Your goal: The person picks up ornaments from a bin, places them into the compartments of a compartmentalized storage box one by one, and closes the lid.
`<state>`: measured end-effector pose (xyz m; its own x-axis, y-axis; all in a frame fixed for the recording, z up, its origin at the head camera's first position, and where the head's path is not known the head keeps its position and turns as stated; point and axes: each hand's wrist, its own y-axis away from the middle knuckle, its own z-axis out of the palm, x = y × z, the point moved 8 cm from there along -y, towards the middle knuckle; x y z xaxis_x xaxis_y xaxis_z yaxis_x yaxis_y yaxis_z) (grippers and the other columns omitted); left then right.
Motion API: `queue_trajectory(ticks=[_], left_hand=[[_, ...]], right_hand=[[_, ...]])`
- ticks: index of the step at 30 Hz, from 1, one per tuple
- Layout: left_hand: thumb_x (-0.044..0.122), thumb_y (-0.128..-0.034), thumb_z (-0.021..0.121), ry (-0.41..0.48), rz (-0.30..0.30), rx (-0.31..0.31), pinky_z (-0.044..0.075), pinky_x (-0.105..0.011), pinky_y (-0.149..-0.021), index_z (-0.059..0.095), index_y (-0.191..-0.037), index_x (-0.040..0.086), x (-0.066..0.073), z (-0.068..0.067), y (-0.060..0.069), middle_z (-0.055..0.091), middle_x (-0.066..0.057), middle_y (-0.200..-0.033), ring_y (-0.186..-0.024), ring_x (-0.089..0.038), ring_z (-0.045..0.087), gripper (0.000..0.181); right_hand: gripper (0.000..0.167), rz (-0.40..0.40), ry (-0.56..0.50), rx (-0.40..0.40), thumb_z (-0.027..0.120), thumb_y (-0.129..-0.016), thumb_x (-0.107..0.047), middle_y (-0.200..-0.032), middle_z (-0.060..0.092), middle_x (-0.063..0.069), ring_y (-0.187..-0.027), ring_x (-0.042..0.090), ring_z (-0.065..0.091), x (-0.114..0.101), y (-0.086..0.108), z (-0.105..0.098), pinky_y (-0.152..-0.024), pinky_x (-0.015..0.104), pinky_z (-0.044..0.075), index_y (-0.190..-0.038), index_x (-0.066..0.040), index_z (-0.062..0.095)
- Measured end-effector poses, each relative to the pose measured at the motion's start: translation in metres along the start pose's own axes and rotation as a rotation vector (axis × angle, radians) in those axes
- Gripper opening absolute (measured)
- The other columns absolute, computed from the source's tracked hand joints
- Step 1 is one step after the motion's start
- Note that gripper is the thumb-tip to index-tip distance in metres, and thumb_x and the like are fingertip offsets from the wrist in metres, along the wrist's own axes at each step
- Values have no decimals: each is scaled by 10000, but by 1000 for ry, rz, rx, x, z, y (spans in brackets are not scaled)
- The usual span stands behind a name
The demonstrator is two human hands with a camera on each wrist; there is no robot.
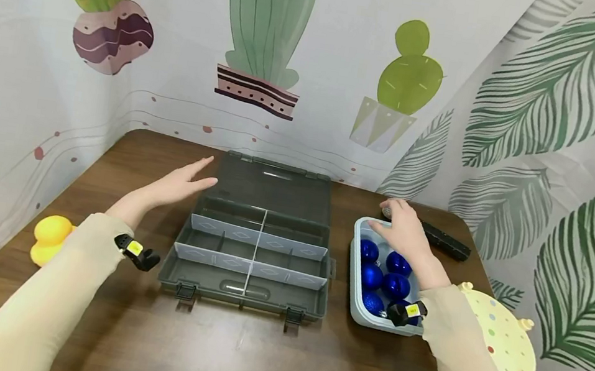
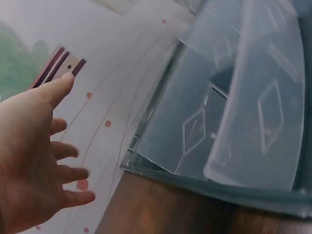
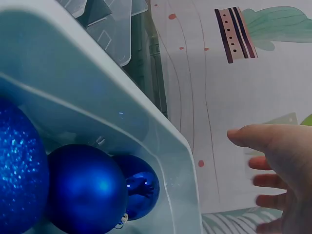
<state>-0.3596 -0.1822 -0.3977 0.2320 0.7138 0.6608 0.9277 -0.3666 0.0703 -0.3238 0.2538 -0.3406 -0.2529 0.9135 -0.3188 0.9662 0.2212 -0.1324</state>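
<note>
In the head view a dark translucent compartment box [image 1: 244,288] lies with its lid [image 1: 274,189] folded back, divided by pale strips. My left hand [image 1: 176,185] hovers by the box's upper left side, fingers extended and holding nothing; the left wrist view shows the hand [image 2: 36,161] beside the box [image 2: 204,187]. A light blue bin [image 1: 355,268] right of the box holds several blue balls [image 1: 372,277]. Above the bin's far end is my right hand [image 1: 407,231], empty; in the right wrist view the hand [image 3: 282,170] is beyond the rim of the bin [image 3: 180,146].
A yellow rubber duck [image 1: 50,239] sits at the table's left. Behind the bin lies a black cylindrical object [image 1: 445,241] with a rounded end. A pale yellow spotted item [image 1: 505,341] with knobs is at the right edge. A patterned cloth [image 1: 181,38] hangs behind the table.
</note>
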Motion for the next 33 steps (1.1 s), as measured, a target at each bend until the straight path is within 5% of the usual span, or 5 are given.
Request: queue_trajectory(ticks=[6,11,16,26,33], left_hand=[[371,-1036,469,207,26,26,269,-594,-1138,274,-1519,-8,-11,2,4,333,-258,-1535,-1422,-425,288,644],[257,-1029,512,350,10,47,297,-569,-1137,363,-1476,-16,-24,6,8,443,-245,-1471,-1368,-398,393,545],[265,-1012,550,443,-14,56,289,-554,-1149,365,-1478,-9,-38,13,11,431,-234,-1484,-1370,-381,390,571],[270,-1008,556,558,-19,4,230,-556,-1174,242,-1532,-5,-58,34,17,272,-226,-1578,-1437,-399,270,670],[241,-1016,542,649,-48,-7,281,-399,-1180,218,-1538,-16,-68,43,21,233,-229,-1591,-1457,-366,234,665]], right_hand=[[346,-59,-96,32,699,-858,-233,-1059,657,245,-1015,413,594,6,1,0,-873,532,484,-1054,46,640],[387,-1,-137,-106,709,-866,-251,-1098,671,249,-1051,418,621,20,1,15,-912,533,499,-1098,50,636],[441,25,-144,-248,733,-869,-272,-1142,663,253,-1087,410,624,30,1,30,-953,517,497,-1134,65,630],[569,19,-120,-412,724,-852,-335,-1225,637,267,-1162,418,579,33,-2,43,-1007,521,450,-1228,74,600],[597,-10,-118,-459,724,-846,-314,-1226,627,288,-1157,426,575,28,0,48,-994,507,466,-1244,108,582]])
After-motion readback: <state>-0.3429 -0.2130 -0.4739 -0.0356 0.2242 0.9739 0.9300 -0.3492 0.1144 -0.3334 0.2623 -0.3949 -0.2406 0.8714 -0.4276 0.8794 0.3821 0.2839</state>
